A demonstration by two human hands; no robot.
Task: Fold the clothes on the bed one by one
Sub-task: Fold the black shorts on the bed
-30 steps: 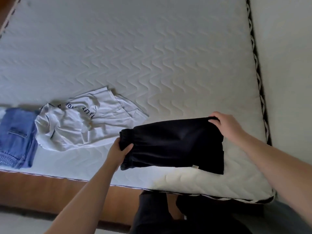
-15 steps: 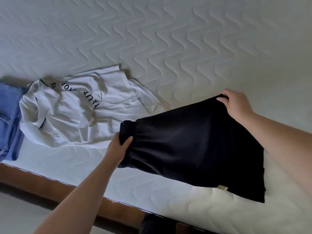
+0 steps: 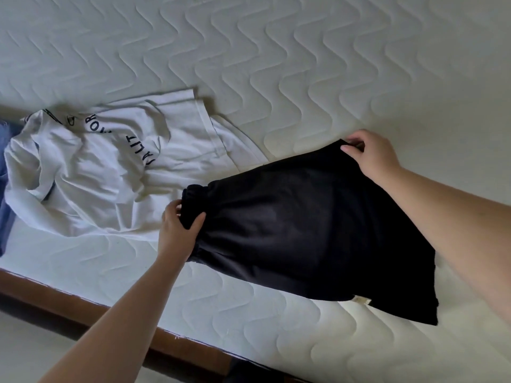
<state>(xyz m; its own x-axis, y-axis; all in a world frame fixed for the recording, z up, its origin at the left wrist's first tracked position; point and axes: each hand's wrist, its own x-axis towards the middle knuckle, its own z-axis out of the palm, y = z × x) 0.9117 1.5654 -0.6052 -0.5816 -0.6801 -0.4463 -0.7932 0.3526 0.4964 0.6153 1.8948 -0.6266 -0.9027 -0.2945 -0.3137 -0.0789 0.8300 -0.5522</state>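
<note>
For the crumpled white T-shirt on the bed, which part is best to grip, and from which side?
Probably the straight hem edge of the white T-shirt, reached from the far side. It lies flat and exposed on the mattress, while the collar end is bunched. The right corner is under the black shorts.

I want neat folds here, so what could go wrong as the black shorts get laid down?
The black shorts, held by the left hand and right hand, may land on the unfolded white T-shirt and drag it. Their lower hem also hangs close to the mattress edge, so it could slip off.
</note>
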